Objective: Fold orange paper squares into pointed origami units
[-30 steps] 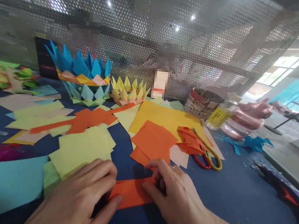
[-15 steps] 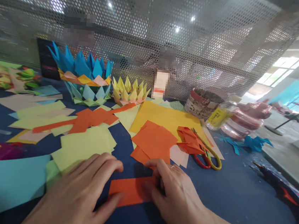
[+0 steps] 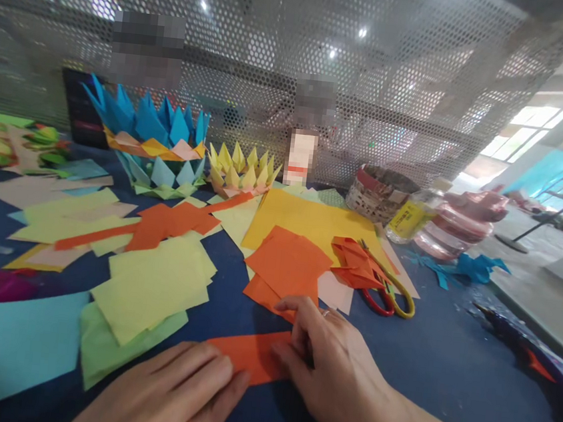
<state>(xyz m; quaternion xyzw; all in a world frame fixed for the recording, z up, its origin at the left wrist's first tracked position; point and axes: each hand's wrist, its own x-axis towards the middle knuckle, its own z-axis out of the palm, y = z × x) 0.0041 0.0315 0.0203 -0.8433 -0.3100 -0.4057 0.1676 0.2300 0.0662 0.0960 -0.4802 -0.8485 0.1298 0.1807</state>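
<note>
A folded orange paper strip [image 3: 250, 359] lies on the dark blue table near me. My left hand [image 3: 176, 395] rests flat at its left end, fingers stretched and pressing down on the paper's near edge. My right hand [image 3: 330, 367] holds down the strip's right end, fingers bent and pressed on it, a ring on one finger. Just beyond my right hand lies a stack of orange paper squares [image 3: 286, 265].
Pale green and yellow squares [image 3: 153, 285] lie to the left, a light blue sheet [image 3: 1, 342] at the near left. Red-and-yellow scissors [image 3: 388, 296] lie by folded orange pieces [image 3: 356, 262]. Blue and yellow paper crowns [image 3: 158, 137], a woven basket [image 3: 378, 194] and a bottle [image 3: 411, 218] stand before a perforated metal screen.
My left hand has slid toward me and lower along the strip's left end, uncovering the pale green squares. My right hand has stayed on the strip's right end.
</note>
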